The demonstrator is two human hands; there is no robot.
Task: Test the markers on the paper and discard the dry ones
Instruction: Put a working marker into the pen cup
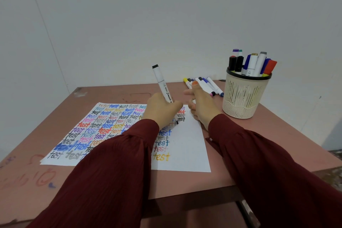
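"Smooth" on marker (162, 83); "test" across paper (187, 144)

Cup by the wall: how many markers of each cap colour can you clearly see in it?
Black markers: 2
Blue markers: 2
Purple marker: 1
Teal marker: 1
Gold marker: 1
Grey marker: 1
Red marker: 1
Total: 9 in the cup

Marker (162, 84) white, tilted, tip on paper (187, 144) filled with coloured "test".

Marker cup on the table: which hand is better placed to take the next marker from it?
Right. The right hand is nearer the cup and the loose markers beside it, though it may hold a small white piece. The left hand grips the black marker, tip down on the paper.
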